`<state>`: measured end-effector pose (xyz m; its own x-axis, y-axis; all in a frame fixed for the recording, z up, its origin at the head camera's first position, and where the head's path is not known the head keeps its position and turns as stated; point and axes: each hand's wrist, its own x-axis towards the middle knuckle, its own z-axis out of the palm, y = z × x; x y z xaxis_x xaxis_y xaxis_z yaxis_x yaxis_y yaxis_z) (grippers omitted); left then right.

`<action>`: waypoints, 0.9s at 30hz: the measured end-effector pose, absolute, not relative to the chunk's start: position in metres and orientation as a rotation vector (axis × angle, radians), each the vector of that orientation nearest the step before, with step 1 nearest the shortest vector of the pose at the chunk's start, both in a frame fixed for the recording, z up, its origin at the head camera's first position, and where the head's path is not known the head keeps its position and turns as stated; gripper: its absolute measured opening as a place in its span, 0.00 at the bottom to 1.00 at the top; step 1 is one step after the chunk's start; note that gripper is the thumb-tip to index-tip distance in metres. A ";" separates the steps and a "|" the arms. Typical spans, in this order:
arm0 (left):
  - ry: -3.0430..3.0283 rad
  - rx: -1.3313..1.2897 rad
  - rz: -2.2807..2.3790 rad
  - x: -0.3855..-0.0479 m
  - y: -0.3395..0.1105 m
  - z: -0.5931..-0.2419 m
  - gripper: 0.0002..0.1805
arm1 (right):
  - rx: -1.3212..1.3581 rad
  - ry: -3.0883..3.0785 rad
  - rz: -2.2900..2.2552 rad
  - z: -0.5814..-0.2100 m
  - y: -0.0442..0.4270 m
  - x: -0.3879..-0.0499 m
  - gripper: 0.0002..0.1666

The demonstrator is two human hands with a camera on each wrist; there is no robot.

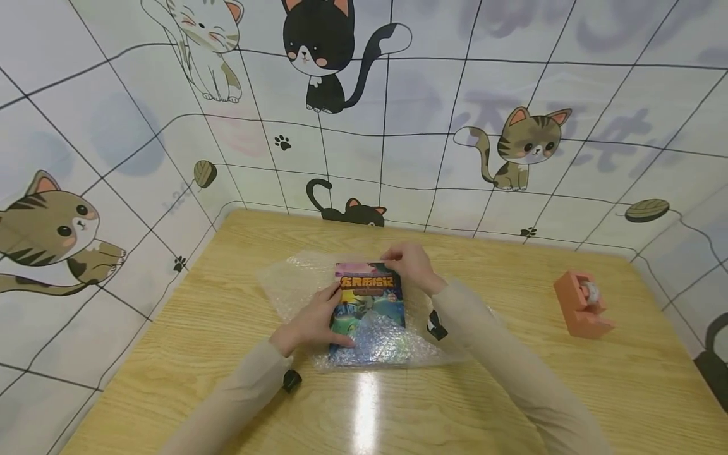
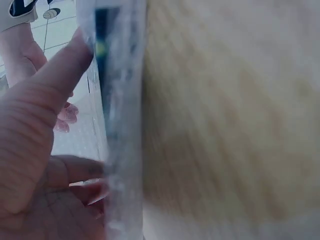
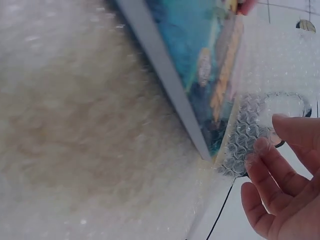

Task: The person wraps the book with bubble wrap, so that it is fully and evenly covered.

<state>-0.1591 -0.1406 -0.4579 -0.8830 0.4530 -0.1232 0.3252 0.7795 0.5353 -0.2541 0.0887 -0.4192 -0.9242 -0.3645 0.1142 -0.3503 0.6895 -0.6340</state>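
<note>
A book (image 1: 370,297) with a colourful illustrated cover lies on bubble wrap (image 1: 296,268). A flap of the wrap covers its lower part, while the title end is bare. My left hand (image 1: 309,323) holds the book's left side, thumb over the wrapped lower part and fingers higher along the edge. In the left wrist view the thumb (image 2: 65,70) touches the wrapped edge. By the book's top right corner, my right hand (image 1: 414,265) pinches the bubble wrap. The right wrist view shows its fingertips (image 3: 262,147) at the wrap, next to the book's corner.
An orange tape dispenser (image 1: 582,306) with a roll stands at the right of the wooden table (image 1: 188,322). Walls with a cat-printed covering (image 1: 421,158) rise behind and beside the table. A dark object (image 1: 713,363) shows at the right edge.
</note>
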 end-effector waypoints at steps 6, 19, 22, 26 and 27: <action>2.936 0.503 0.668 -0.150 -0.138 -0.457 0.71 | -0.723 2.879 -0.934 -0.427 0.092 -0.248 0.07; 3.189 0.622 0.383 -0.144 -0.131 -0.447 0.75 | -0.899 2.892 -0.675 -0.433 0.092 -0.244 0.05; 3.114 0.716 0.359 -0.148 -0.133 -0.447 0.71 | -0.900 2.889 -0.672 -0.435 0.091 -0.243 0.04; 3.015 0.798 0.384 -0.152 -0.137 -0.447 0.66 | -0.895 2.879 -0.696 -0.437 0.091 -0.242 0.04; 2.992 0.818 0.398 -0.153 -0.137 -0.447 0.65 | -0.898 2.880 -0.696 -0.438 0.091 -0.242 0.04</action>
